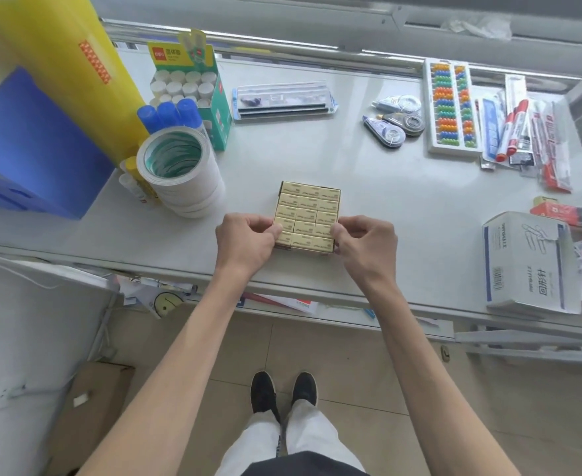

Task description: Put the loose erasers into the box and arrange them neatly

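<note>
The box sits on the table straight ahead, long side running away, erasers packed in rows. Left hand and right hand each pinch a near corner, equally close.

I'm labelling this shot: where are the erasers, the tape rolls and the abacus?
erasers [305,214], head view, middle eraser.
tape rolls [198,192], head view, white side.
abacus [442,106], head view, bead rows.

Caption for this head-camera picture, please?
Left hand and right hand grip a box of neatly rowed erasers on a table.
</note>
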The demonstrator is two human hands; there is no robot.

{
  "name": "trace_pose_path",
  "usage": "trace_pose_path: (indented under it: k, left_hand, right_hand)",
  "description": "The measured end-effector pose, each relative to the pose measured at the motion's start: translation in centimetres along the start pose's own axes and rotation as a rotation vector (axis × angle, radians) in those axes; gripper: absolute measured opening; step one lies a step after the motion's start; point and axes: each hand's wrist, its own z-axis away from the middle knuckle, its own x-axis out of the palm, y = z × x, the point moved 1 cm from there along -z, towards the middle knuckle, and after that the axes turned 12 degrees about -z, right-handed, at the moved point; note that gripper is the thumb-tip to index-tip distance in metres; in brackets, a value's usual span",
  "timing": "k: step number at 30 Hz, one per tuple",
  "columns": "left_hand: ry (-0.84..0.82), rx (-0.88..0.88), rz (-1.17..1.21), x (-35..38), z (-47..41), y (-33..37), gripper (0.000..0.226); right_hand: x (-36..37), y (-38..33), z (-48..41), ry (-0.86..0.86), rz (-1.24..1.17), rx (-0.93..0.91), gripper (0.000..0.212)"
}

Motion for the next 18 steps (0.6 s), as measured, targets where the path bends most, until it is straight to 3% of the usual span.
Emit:
trace_pose_path:
  k: [13, 18]
  left_hand:
    - [-0.014, 0.051, 0.026, 3.2, 1.1, 4.2, 0.014]
    - [-0.042, 0.039, 0.048, 3.2, 1.0, 4.0, 0.020]
  right_hand:
    - [-3.1, 0.5, -2.7, 0.189, 0.001, -0.032, 0.015]
    - [-2.8, 0.9, -2.2, 0.186, 0.002, -0.029, 0.019]
